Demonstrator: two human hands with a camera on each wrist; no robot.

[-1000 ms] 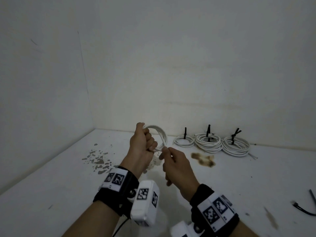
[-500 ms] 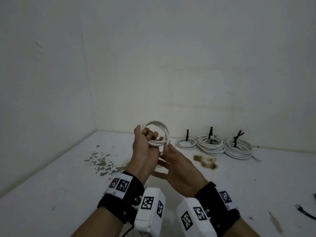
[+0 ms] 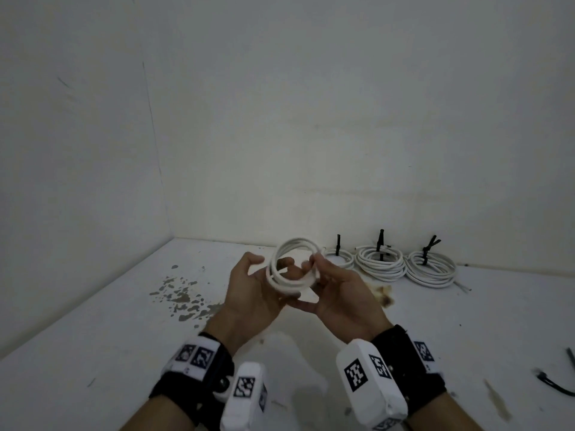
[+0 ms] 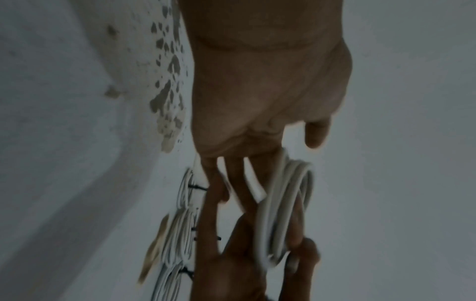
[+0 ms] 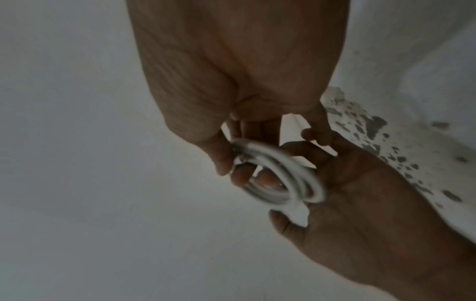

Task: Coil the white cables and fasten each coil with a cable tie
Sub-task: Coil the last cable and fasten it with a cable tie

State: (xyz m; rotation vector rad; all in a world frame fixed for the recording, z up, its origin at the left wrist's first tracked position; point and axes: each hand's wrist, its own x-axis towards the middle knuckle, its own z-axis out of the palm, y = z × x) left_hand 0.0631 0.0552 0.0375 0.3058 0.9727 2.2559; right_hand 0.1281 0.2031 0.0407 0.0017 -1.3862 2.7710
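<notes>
btwn both hands [image 3: 311, 293]: white cable coil [image 3: 291, 269]

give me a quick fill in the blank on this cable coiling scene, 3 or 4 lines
1. Tied coils lying by the back wall number ____.
2. The ties on those coils are ____ in colour.
3. The coil held between the hands has ____ tie on it.
4. The right hand pinches the coil, while the left hand is ____.

Missing words: three; black; no; open

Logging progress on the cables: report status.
Right hand pinches the untied white cable coil; left hand open, cupping it. Three tied coils by the wall. Loose cable ties far right. Nothing in the way.
</notes>
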